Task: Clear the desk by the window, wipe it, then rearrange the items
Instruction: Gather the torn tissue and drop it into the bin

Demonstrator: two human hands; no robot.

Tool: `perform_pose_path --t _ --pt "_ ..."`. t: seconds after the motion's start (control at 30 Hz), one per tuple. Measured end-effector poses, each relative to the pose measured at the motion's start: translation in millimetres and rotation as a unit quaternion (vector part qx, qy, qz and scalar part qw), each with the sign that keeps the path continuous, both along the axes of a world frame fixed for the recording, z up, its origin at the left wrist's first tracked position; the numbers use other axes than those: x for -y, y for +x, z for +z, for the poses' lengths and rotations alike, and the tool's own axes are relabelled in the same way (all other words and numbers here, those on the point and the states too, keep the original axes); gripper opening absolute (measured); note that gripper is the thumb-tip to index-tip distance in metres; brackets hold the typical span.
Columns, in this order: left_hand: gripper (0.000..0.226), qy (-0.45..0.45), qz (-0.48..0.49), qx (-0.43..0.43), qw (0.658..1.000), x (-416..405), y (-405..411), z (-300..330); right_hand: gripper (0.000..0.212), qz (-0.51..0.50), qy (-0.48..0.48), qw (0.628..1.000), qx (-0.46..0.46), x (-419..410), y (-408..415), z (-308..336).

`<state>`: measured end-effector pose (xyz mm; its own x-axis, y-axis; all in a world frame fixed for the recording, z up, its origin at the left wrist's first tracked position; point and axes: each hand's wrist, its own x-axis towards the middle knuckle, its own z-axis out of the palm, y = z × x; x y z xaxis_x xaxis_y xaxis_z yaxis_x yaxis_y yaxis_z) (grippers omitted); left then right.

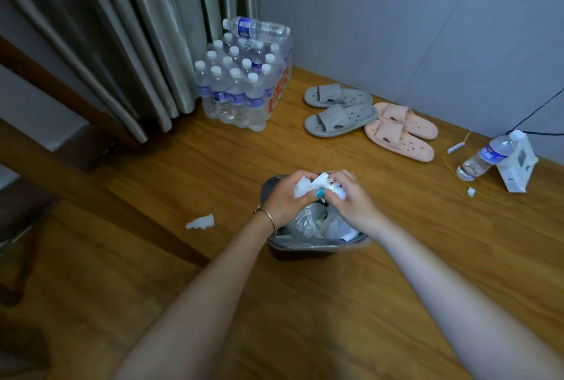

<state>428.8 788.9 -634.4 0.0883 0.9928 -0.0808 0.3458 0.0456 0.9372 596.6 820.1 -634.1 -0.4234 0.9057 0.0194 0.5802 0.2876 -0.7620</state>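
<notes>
A: Why are both hands over the bin (317, 245)?

B: So whatever drops falls inside. The left hand (285, 199) and right hand (351, 199) meet above its open mouth, and the fingers of each are curled, pinching a crumpled wad of white tissue (308, 187) between them, likely squeezing it small before letting go.

A: And the scrap on the floor?

B: A loose tissue piece (200, 222) lies left of the bin, apart from it; I'd guess it missed.

A: The bottles?

B: The water pack (241, 86) stands in the corner by the curtain (122, 43), and the slippers (366, 120) lie along the wall. The bench isn't in view.
</notes>
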Motion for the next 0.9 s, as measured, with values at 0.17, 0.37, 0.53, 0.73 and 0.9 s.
perform_pose_path --t 0.17,0.37,0.53,0.73,0.9 --pt "0.031 -0.003 -0.018 -0.006 1.000 -6 3 -17 0.014 0.000 -0.007 1.000 -0.005 -5 6 -13" --pt "0.027 -0.007 -0.031 -0.005 0.999 -14 4 -27 0.011 0.005 -0.012 1.000 0.024 -16 9 -26" --pt "0.029 -0.020 -0.071 -0.066 0.995 -18 1 -43 0.010 0.024 -0.009 0.998 0.058 -13 7 -39" --pt "0.033 -0.033 -0.103 -0.125 0.986 -22 0 -47 0.013 0.052 0.003 0.994 0.095 -17 9 -44" --pt "0.040 -0.038 -0.118 -0.150 0.981 -28 -2 -41 0.016 0.058 0.007 0.992 0.108 -20 8 -43"
